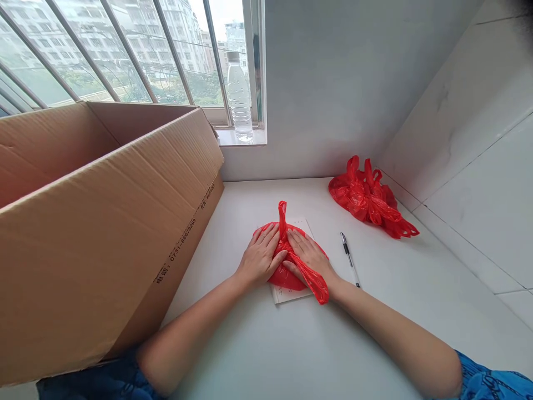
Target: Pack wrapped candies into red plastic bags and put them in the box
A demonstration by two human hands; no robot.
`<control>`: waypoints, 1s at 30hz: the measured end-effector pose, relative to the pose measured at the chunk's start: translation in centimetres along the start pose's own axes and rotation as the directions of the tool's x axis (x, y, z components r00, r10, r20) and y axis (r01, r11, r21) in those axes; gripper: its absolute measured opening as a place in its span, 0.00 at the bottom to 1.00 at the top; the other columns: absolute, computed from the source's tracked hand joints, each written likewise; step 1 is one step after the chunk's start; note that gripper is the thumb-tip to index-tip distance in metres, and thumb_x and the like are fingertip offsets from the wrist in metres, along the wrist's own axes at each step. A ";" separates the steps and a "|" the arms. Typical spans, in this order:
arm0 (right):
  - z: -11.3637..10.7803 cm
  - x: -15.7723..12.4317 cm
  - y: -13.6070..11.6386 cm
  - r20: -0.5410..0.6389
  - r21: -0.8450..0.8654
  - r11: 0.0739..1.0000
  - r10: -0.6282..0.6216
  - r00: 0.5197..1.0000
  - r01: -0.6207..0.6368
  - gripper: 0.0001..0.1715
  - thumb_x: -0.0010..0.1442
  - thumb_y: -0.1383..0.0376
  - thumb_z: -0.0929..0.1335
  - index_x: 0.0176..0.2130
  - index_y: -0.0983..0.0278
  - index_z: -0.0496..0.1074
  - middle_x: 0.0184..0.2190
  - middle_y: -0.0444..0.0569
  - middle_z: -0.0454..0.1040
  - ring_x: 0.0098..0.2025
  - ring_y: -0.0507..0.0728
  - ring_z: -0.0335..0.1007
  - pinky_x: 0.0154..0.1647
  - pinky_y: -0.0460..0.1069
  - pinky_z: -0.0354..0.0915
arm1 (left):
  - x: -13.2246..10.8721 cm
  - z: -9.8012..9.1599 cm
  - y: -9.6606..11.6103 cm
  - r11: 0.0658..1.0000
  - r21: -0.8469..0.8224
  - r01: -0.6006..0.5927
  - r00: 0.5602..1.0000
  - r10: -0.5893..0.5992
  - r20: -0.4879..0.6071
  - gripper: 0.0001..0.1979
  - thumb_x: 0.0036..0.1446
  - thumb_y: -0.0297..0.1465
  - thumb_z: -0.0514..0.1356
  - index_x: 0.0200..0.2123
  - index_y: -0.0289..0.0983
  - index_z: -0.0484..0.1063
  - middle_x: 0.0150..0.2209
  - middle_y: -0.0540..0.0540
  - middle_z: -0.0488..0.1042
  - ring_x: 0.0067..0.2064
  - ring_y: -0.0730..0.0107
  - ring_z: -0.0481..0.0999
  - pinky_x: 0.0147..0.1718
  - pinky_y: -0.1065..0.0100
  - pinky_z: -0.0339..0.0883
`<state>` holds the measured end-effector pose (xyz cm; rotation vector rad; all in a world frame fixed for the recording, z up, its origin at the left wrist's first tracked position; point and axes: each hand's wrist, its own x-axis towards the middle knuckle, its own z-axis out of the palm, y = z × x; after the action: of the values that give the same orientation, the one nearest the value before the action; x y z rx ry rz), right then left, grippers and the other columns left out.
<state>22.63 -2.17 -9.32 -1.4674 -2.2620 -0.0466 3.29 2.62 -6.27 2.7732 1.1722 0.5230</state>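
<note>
A red plastic bag [291, 281] with knotted handles lies in front of me, one handle sticking up at the back and the other trailing toward the front right. My left hand [260, 256] rests flat on its left side, fingers stretched out. Across from it, my right hand [310, 256] lies flat on the right side, fingers extended too. Both palms press on the bag without gripping it. Beneath the bag is a sheet or pad of white paper [283, 295], mostly covered. What the bag contains is hidden.
A large open cardboard box [112, 222] takes up the left side. More red plastic bags [366, 197] sit at the back right, against the wall. A pen [350, 258] lies right of my hands. On the windowsill stands a clear plastic bottle [239, 100].
</note>
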 end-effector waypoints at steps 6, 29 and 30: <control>-0.1 -0.1 -0.2 0.022 0.004 1.000 0.014 1.000 -0.014 0.41 0.71 0.48 0.53 0.71 0.71 0.48 0.70 0.56 0.52 0.71 0.60 0.49 0.72 0.61 0.50 | 0.0 0.2 0.0 0.999 -0.035 0.018 1.000 -0.017 0.016 0.29 0.70 0.43 0.45 0.67 0.33 0.57 0.69 0.39 0.56 0.71 0.55 0.52 0.69 0.49 0.49; 0.1 -0.1 -0.4 0.008 -0.001 1.000 0.001 1.000 -0.001 0.40 0.71 0.49 0.55 0.72 0.69 0.44 0.69 0.59 0.55 0.70 0.61 0.52 0.71 0.62 0.51 | -0.1 0.5 -0.1 0.997 -0.081 0.006 0.999 -0.009 -0.037 0.27 0.69 0.43 0.48 0.64 0.34 0.63 0.66 0.36 0.61 0.70 0.53 0.56 0.67 0.46 0.53; 0.1 -0.1 -0.4 0.009 0.000 1.000 0.001 1.000 -0.001 0.40 0.71 0.49 0.55 0.72 0.69 0.44 0.69 0.59 0.55 0.70 0.61 0.52 0.71 0.62 0.51 | -0.1 0.5 -0.1 0.997 -0.081 0.005 0.999 -0.008 -0.037 0.27 0.69 0.43 0.48 0.63 0.33 0.63 0.66 0.36 0.61 0.70 0.53 0.56 0.67 0.46 0.53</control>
<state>22.33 -2.40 -9.33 -1.4712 -2.2681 -0.0397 3.29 2.63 -6.76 2.7024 1.1399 0.6106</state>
